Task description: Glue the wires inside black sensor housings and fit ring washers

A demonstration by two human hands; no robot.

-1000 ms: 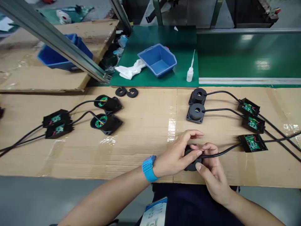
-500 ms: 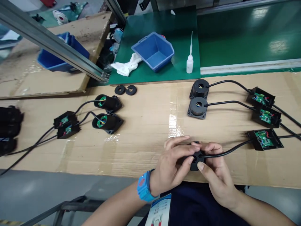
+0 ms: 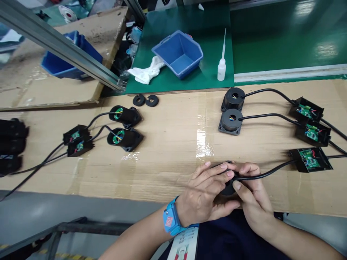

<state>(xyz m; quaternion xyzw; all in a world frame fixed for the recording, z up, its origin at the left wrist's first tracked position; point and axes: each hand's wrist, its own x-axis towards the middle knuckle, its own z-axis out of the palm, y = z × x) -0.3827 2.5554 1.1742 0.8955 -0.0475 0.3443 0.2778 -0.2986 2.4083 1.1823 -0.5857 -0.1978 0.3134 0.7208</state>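
Currently both hands meet at the near edge of the cardboard-covered bench [image 3: 168, 144], closed around one black round housing [image 3: 229, 188], which is mostly hidden beneath them. Left hand [image 3: 206, 196], with a blue wrist strap [image 3: 170, 220] on its wrist, has its fingers [image 3: 217, 172] curled over the top of the housing and the thumb running beneath it. Right hand [image 3: 251, 196] grips the same housing from the right side; its thumb [image 3: 240, 187] presses against the body, and the other fingers curl over the far side, meeting the left fingertips. A black cable [image 3: 267, 174] leaves the housing between the two hands and runs right to an open black box with a green circuit board [image 3: 310, 160], lying flat on the cardboard. Farther back on the right, two more round housings [image 3: 231, 121] sit one behind the other, upright, each cabled to its own open board box [image 3: 311, 131]. On the left, two housings lying on their sides [image 3: 123, 137] show coloured wiring inside, with two small board boxes [image 3: 77, 141] just beside them. Two black rings [image 3: 145, 100] lie touching near the edge of the green mat [image 3: 189, 83]. On the mat: a blue bin [image 3: 177, 54], a white cloth [image 3: 146, 73] just to its left, and a small nozzle bottle [image 3: 221, 68] standing upright to its right.
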